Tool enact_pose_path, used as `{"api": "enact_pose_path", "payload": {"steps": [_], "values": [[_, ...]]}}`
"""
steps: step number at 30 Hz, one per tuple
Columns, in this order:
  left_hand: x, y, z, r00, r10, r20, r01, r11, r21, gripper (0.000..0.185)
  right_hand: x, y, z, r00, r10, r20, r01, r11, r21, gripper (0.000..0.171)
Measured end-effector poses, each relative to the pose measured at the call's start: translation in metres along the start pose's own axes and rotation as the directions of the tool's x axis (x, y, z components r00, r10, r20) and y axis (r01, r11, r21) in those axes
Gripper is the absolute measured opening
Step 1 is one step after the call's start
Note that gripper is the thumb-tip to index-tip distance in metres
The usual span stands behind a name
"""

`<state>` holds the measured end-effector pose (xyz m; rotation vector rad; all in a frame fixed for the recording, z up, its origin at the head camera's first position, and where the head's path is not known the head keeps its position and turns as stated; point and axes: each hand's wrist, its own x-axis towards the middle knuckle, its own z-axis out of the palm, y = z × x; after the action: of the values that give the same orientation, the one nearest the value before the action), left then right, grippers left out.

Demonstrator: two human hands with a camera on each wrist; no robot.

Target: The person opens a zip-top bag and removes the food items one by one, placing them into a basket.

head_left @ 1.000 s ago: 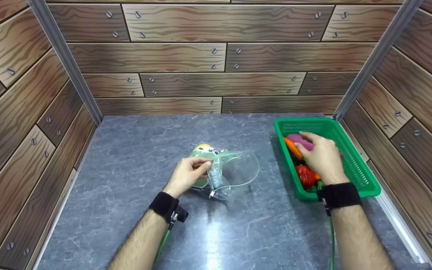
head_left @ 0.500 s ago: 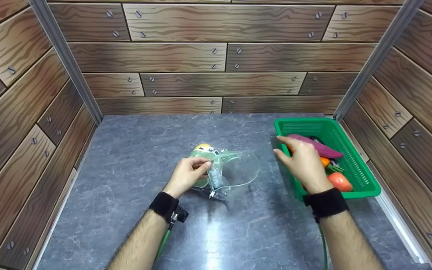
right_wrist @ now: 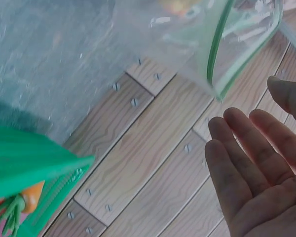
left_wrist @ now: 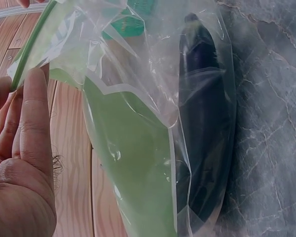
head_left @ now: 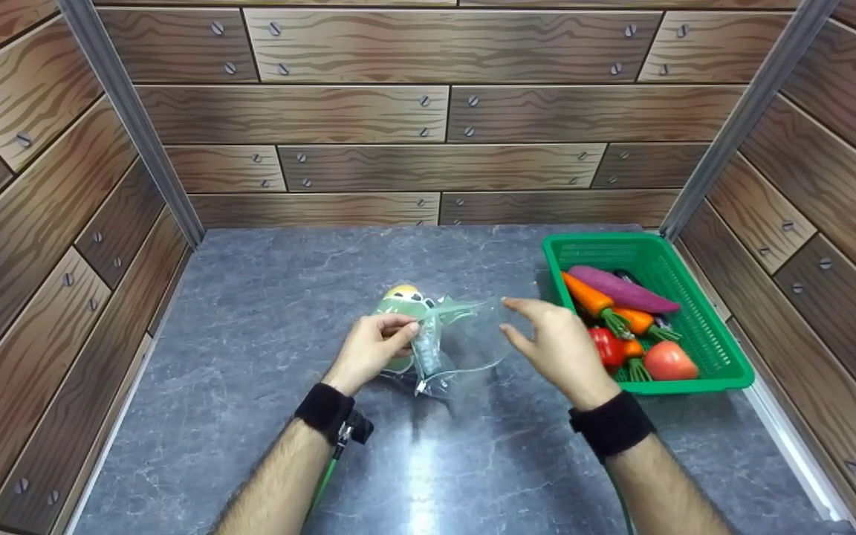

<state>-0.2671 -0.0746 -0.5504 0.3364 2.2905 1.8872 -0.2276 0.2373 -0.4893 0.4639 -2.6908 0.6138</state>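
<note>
- Presently the left hand (head_left: 370, 348) is pinching the green zip rim of a clear zip-lock bag (head_left: 449, 343) on the grey surface (head_left: 264, 297); an eggplant (left_wrist: 204, 133) is lying inside.
- Just beside the bag's mouth, the right hand (head_left: 556, 349) is hovering, fingers (right_wrist: 241, 148) straight and holding nothing.
- Thin, limp and slippery, the film is probably collapsing unless taken at the stiffer rim.
- Nearby, a green basket (head_left: 703, 349) is holding carrots (head_left: 595, 301).

the right hand (head_left: 558, 348) hides part of the red vegetable (head_left: 609, 348); the bag's (head_left: 450, 338) yellow and green contents blur behind creased plastic.
</note>
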Motion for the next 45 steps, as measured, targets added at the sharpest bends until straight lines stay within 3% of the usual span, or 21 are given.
{"api": "enact_pose_path", "payload": {"steps": [9, 15, 27, 40, 45], "values": [[-0.002, 0.001, 0.001, 1.0, 0.012, 0.01, -0.012, 1.0, 0.027, 0.031, -0.005, -0.013, 0.027, 0.994, -0.101, 0.036, 0.103, 0.993, -0.062, 0.035], [-0.002, 0.001, 0.002, 1.0, 0.011, 0.008, -0.011, 0.999, 0.034, 0.031, -0.007, -0.02, 0.044, 0.986, -0.138, 0.088, 0.141, 0.99, -0.02, 0.031], [-0.004, -0.007, 0.0, 1.0, 0.011, 0.005, -0.011, 0.999, 0.054, 0.031, 0.001, -0.021, 0.073, 0.981, -0.097, 0.165, 0.1, 0.995, -0.004, 0.026], [-0.006, -0.014, -0.007, 0.999, 0.001, 0.032, -0.002, 0.999, 0.039, 0.032, 0.012, -0.017, 0.097, 0.97, -0.115, 0.214, 0.126, 0.991, -0.042, 0.01], [-0.005, -0.017, -0.016, 1.0, 0.013, -0.025, -0.01, 0.994, 0.109, 0.03, 0.011, -0.015, 0.104, 0.964, -0.074, 0.256, 0.084, 0.996, -0.027, 0.011]]}}
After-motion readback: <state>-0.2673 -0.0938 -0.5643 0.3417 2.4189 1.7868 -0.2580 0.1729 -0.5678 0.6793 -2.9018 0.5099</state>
